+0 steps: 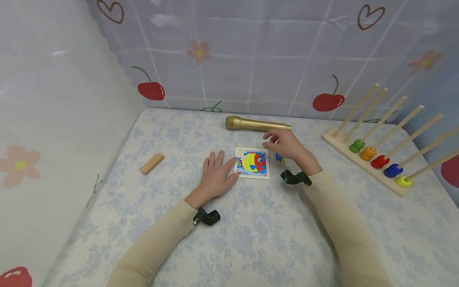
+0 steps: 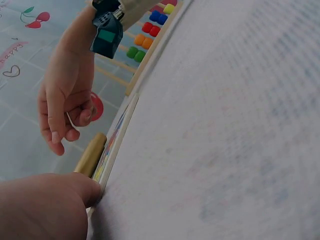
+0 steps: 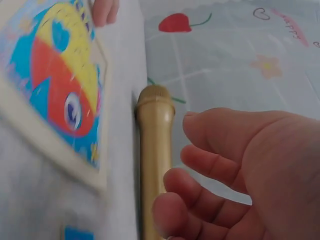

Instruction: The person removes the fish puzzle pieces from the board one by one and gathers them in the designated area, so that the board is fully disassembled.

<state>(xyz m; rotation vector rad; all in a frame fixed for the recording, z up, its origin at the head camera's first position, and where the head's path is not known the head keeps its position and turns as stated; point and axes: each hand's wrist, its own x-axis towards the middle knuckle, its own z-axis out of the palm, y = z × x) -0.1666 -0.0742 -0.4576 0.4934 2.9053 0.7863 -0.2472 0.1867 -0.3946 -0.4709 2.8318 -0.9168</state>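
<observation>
A small square fish puzzle [image 1: 254,163] in a pale frame lies flat on the table, its fish yellow and red on blue. My left hand [image 1: 214,175] lies at its left side, fingers spread, with thumb and forefinger at the frame's edge. Above the table, just right of the puzzle, hovers my right hand [image 1: 285,146], its fingers loosely bent with nothing between them. Partly hidden under that hand is a small blue puzzle piece [image 1: 279,158]. Behind the right fingers in the right wrist view stands out a gold microphone [image 3: 156,145].
The gold microphone lies along the back of the table. To the right is a wooden bead rack [image 1: 365,163] with tall pegs and coloured beads. A wooden block [image 1: 152,163] lies at the left. A patterned curtain [image 1: 247,59] hangs behind the table.
</observation>
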